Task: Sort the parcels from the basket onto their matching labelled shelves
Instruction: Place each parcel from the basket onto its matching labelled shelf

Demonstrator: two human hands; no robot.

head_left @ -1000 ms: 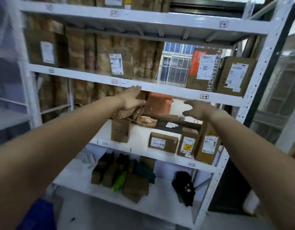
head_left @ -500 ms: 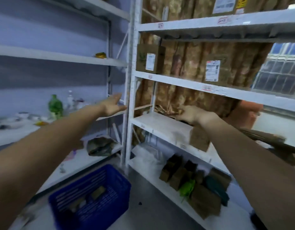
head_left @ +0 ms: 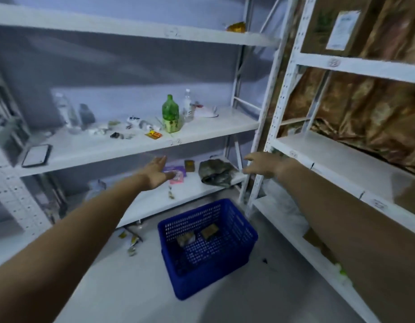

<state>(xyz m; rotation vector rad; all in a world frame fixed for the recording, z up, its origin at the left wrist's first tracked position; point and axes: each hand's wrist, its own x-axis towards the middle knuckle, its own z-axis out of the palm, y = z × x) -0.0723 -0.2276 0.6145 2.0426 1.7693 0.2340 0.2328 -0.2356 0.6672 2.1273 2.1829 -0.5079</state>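
- Since the earlier frames the view has swung left and down, away from the stocked shelves. The blue basket [head_left: 202, 276] now sits near the middle of the floor, and both arms have dropped toward it.
- The left hand [head_left: 156, 170] is empty, fingers straight and together, palm turned inward. The right hand [head_left: 262, 165] is also empty, fingers loosely spread, in front of the white rack post [head_left: 269, 127].
- Two small brown parcels remain on the basket floor, toward its back: a flat parcel [head_left: 210, 230] and a lumpier parcel [head_left: 185, 238] just left of it.
- Both look light and easy for one hand. The flat one seems stiff, like card. The lumpier one may be soft-wrapped and give under the fingers. Neither looks fragile, though blur hides detail.
- The flat parcel lies face up, its long axis running roughly across the basket, slightly tilted. I cannot tell the other's axis.
- A pinch from above across the short sides should suit the flat one.
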